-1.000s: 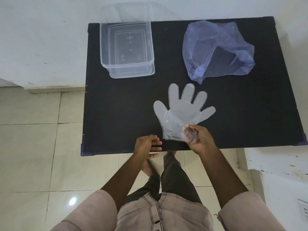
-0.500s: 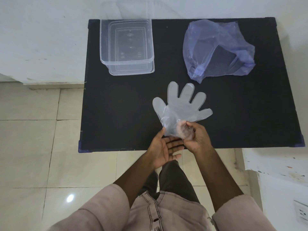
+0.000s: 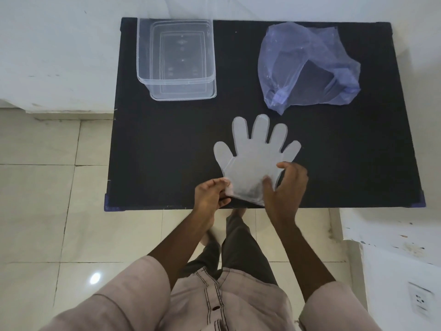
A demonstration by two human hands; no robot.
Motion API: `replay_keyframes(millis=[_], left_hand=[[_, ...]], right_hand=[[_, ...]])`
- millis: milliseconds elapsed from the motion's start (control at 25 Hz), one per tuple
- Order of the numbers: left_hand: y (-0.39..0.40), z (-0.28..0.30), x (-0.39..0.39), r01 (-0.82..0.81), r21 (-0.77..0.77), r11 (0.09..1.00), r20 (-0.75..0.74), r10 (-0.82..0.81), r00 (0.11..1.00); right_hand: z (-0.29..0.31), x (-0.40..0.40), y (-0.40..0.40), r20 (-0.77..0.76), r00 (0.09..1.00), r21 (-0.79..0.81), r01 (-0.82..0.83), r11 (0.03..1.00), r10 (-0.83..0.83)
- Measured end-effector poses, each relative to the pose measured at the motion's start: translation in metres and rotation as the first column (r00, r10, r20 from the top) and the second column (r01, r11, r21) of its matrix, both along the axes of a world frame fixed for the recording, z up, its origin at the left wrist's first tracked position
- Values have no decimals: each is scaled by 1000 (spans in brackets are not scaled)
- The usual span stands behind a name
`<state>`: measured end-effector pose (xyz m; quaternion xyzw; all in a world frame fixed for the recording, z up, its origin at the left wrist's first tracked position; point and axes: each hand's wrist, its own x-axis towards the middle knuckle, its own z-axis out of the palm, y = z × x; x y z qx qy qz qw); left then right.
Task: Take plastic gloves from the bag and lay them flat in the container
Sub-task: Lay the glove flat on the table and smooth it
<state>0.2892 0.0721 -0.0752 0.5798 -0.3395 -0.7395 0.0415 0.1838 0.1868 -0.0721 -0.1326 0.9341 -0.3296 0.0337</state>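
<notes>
A clear plastic glove (image 3: 256,155) lies spread on the black table (image 3: 167,144), fingers pointing away from me. My left hand (image 3: 211,194) pinches the cuff's left corner near the table's front edge. My right hand (image 3: 285,187) rests on the cuff's right side, with some fingers seeming to sit under the thin plastic. The clear rectangular container (image 3: 176,59) stands at the back left with nothing visible inside. A crumpled bluish plastic bag (image 3: 307,68) lies at the back right, its contents not discernible.
White walls border the table at the back and on the right. A white ledge (image 3: 391,232) with a wall socket (image 3: 421,301) stands at the lower right. Tiled floor (image 3: 47,187) lies to the left and below the table's front edge.
The glove was bunched at the cuff in my right hand; now it lies flatter. My left hand moved up and took the cuff's left corner, and my right hand spread over the right side.
</notes>
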Motion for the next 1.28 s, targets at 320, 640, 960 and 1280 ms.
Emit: replay_keyframes(millis=[320,640,960,1280], left_hand=[[-3,9,2,18,-46,999,26,-17,1000],[-4,9,3,32,-52,998,5,-32,999],[-6,-1,4,217,-85,972,105,-208,973],[-1,-2,24,655,-698,288,565,-341,752]], right_hand=[[0,35,-12,123,848,31,-523,852,516],[1,32,-24,226,900,72,-397,915,373],[4,27,-28,483,846,-127,-190,974,228],[10,-11,-26,409,891,-109,-169,980,199]])
